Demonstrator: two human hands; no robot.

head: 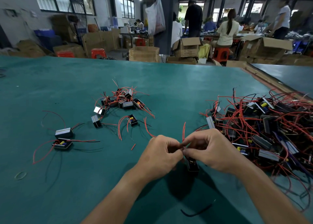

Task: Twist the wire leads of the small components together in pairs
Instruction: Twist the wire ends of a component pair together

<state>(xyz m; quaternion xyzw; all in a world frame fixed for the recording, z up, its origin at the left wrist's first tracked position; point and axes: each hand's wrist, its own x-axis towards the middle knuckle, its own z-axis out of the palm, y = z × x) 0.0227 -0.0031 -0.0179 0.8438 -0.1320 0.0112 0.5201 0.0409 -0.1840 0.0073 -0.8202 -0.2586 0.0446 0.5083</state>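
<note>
Work under way at lower centre: left hand (159,154) and right hand (208,151) pinch thin red wire leads (183,134) of small black boxy component (192,164) dangling beneath. Scattered component cluster (122,100) at centre left looks finished; big tangled heap (264,127) at right apparently awaits.

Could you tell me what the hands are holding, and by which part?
The left hand and right hand pinch the red wire leads of a small component; its body sits below their fingers.

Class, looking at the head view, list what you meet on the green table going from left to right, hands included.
rubber band → two separate components → small pile of components → left hand → right hand, both pinching red wire leads → large tangled pile
</note>
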